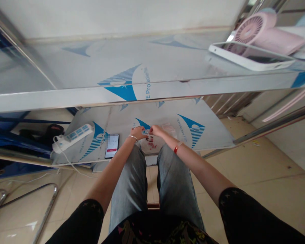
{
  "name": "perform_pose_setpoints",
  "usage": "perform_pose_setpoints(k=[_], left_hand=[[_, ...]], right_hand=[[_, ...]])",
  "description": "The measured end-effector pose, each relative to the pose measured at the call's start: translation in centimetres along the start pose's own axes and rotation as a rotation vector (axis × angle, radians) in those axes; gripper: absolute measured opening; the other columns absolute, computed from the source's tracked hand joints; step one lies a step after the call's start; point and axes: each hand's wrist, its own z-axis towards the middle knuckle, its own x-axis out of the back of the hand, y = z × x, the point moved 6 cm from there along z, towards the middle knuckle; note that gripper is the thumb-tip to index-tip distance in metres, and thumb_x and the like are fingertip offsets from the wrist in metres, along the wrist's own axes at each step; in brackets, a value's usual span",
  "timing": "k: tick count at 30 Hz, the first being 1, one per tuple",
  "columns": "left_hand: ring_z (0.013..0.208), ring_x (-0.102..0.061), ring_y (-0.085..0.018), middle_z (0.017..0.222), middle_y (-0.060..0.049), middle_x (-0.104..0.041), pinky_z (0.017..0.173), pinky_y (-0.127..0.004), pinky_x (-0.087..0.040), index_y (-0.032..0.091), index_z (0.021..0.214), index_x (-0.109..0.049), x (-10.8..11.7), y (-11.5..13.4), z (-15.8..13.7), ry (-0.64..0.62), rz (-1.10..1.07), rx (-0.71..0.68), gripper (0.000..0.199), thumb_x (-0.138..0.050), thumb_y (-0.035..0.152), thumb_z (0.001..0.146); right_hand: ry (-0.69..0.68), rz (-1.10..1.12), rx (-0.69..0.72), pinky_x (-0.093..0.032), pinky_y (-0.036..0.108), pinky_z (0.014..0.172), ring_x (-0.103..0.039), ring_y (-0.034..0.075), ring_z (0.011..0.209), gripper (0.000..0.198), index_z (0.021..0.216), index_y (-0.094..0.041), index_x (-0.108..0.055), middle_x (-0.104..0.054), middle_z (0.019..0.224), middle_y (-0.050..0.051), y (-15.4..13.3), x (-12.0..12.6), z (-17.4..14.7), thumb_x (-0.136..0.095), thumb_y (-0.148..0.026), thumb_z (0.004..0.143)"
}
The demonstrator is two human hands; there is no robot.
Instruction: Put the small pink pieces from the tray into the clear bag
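My left hand [138,133] and my right hand [157,130] meet over the lower shelf, just beyond my knees. Fingers of both are pinched on a small clear, bluish plastic piece [146,131], too small and blurred to name. Beneath them lies what looks like a clear bag [150,145] with small dark red bits. To its right is a clear, pinkish patch of plastic [169,128] that I cannot make out well. A phone [112,145] with a lit screen rests left of my left wrist.
A white power strip [77,134] with its cord lies at the lower shelf's [210,135] left end. Above, the metal upper shelf [173,64] carries a white tablet-like device [251,57] and a pink handheld fan [264,34] on the right. A chrome tube frame [49,206] stands at left.
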Motion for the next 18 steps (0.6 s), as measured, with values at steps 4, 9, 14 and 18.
perform_pose_setpoints(k=[4,9,14,18], left_hand=[[0.114,-0.056,-0.031,0.121,-0.009,-0.064,0.096,-0.042,-0.039,0.022,0.116,-0.061,-0.2,0.1,0.2,-0.013,0.008,-0.012,0.055,-0.071,0.051,0.069],[0.114,-0.056,-0.03,0.122,-0.008,-0.063,0.096,-0.041,-0.039,0.023,0.116,-0.06,-0.4,0.2,0.4,0.001,-0.02,-0.045,0.055,-0.072,0.049,0.069],[0.111,-0.058,-0.028,0.122,-0.008,-0.064,0.095,-0.039,-0.041,0.022,0.115,-0.061,-0.5,-0.1,0.5,0.033,-0.043,-0.058,0.053,-0.071,0.048,0.071],[0.108,-0.059,-0.027,0.119,-0.008,-0.065,0.093,-0.038,-0.042,0.021,0.114,-0.061,-0.4,-0.2,0.5,0.042,-0.057,-0.05,0.052,-0.071,0.049,0.071]], right_hand=[[0.065,0.059,0.055,-0.041,0.019,0.059,-0.059,0.013,0.067,0.012,0.072,-0.01,-0.069,-0.07,0.075,0.007,-0.4,1.9,-0.4,-0.064,-0.021,0.075],[0.095,0.228,0.161,-0.045,0.021,0.067,-0.063,0.014,0.074,0.011,0.079,-0.012,-0.07,-0.071,0.081,0.007,-2.4,2.5,-1.9,-0.062,-0.018,0.075],[0.117,0.393,0.17,-0.047,0.024,0.073,-0.063,0.015,0.077,0.01,0.079,-0.013,-0.067,-0.07,0.084,0.006,-3.6,3.4,-2.5,-0.063,-0.019,0.073],[0.301,0.581,-0.019,-0.048,0.025,0.073,-0.063,0.015,0.076,0.007,0.072,-0.015,-0.059,-0.067,0.079,0.005,-3.2,5.1,-3.7,-0.063,-0.021,0.072]])
